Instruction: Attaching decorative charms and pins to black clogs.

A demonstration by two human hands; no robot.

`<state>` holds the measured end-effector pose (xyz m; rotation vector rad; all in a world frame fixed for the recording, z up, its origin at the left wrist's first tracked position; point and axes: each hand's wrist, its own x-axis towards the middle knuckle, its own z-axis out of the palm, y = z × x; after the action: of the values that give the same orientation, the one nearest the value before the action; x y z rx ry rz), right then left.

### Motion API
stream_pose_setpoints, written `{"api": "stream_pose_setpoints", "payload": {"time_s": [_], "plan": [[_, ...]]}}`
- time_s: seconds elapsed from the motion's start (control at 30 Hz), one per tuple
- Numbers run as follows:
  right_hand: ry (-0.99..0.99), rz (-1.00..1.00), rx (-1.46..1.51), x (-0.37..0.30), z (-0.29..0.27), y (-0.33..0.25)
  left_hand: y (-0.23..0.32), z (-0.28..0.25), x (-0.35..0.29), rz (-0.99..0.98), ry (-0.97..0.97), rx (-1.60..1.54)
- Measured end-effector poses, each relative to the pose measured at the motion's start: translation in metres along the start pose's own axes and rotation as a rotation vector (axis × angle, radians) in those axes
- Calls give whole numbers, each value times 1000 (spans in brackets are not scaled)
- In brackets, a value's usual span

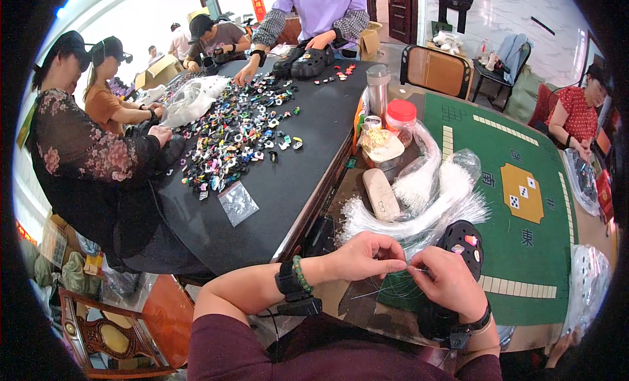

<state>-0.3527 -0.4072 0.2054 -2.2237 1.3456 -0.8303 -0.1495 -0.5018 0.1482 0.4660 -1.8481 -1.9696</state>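
Close together above the near edge of the green table, my left hand [365, 255] and my right hand [447, 279] are both closed, fingertips pinched. A thin pale strand [413, 268] runs between them; its ends are hard to make out. Several loose fine strands [377, 289] hang below my left hand. Just beyond my right hand is a black clog [466, 250] with small colourful charms on it, partly hidden by that hand. Past my hands lies a large bundle of white plastic strands [367, 218], partly wrapped in clear plastic, with a second bundle [416, 188] behind it.
A beige glasses case [380, 192], a red-lidded jar [401, 119] and a steel tumbler [378, 89] stand beyond the bundles. The black table [282, 204] at left bears a heap of colourful shoe charms [236, 132]. Several people work around both tables. A wooden chair [121, 335] is at lower left.
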Motion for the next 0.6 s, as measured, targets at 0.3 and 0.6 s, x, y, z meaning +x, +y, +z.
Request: {"api": "stream_pose_setpoints", "payload": {"time_s": [0.3,0.6], "plan": [[-1,4,4,0,1,0,0,0,0,1,-13,-10],[6,-6,6,-1,1,0,1,1,0,5,-11,4]]}}
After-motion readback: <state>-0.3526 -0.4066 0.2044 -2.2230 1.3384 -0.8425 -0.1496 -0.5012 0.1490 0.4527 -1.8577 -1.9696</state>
